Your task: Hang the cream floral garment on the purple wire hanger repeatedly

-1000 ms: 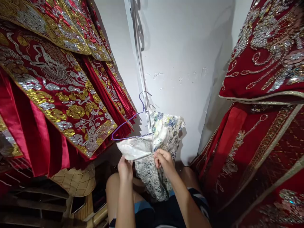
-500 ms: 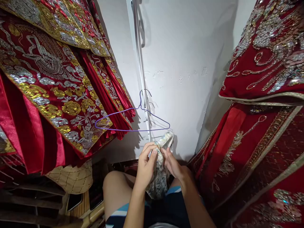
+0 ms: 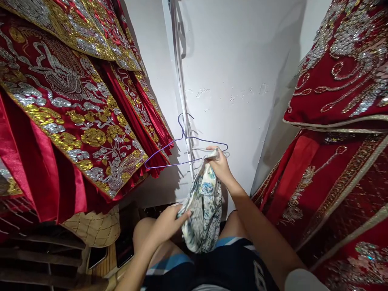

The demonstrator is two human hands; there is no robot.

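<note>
A patterned cloth point(image 3: 204, 202) in white, blue and green hangs between my hands above my lap. My right hand point(image 3: 220, 163) pinches its upper edge beside the right end of a purple wire hanger point(image 3: 169, 164). Lower and to the left, my left hand point(image 3: 172, 220) grips the cloth's left edge, thumb on top. The hanger hangs by its hook in front of the wall, tilted with its right end higher. Whether the cloth touches the hanger's lower bar is unclear.
Red garments with gold and silver sequins point(image 3: 93, 137) hang at the left. More red beaded garments point(image 3: 339, 89) hang at the right. A narrow metal strip point(image 3: 178, 72) runs down the white wall point(image 3: 236, 60). A phone point(image 3: 97, 257) lies on a wooden surface at the lower left.
My hands have moved apart, the right one up to the hanger and the left one down and left. The bunched cloth is now spread, and the hanger has tilted and shifted right.
</note>
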